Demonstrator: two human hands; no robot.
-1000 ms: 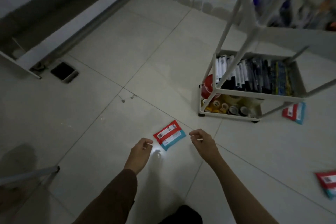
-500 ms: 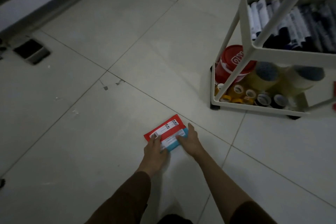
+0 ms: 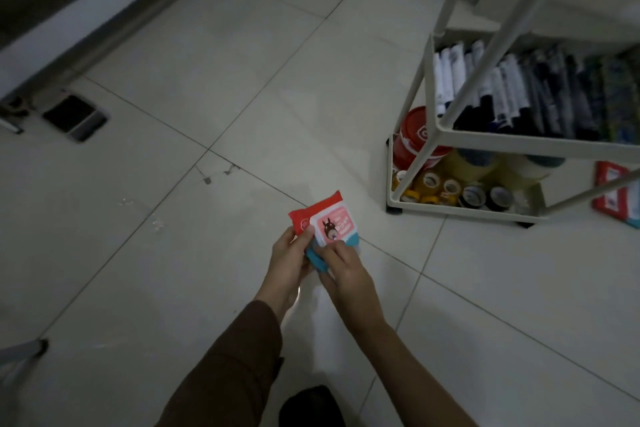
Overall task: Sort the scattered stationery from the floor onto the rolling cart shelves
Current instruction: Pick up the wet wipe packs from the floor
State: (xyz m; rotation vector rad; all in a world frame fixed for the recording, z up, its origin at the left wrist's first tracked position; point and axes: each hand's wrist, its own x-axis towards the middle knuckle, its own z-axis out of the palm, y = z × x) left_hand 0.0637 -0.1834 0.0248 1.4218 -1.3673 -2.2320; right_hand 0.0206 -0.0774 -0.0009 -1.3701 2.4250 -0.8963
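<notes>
A small red, pink and blue packet [image 3: 325,224] with a cartoon label is lifted off the floor, held between both hands. My left hand [image 3: 287,258] grips its left side, thumb over the red edge. My right hand [image 3: 341,269] pinches its lower right corner. The white rolling cart [image 3: 485,140] stands at the right; its middle shelf holds rows of dark and white pens [image 3: 519,94], its bottom shelf a red tub [image 3: 412,142] and several tape rolls [image 3: 450,189].
Another red and blue packet [image 3: 614,198] lies on the floor behind the cart at the far right. A dark floor drain [image 3: 74,118] sits at the left by a low ledge. A metal leg [image 3: 24,350] shows at the lower left.
Both hands reached down to the packet on the floor, took hold of it and lifted it, turning its label side up. The view moved closer to the cart.
</notes>
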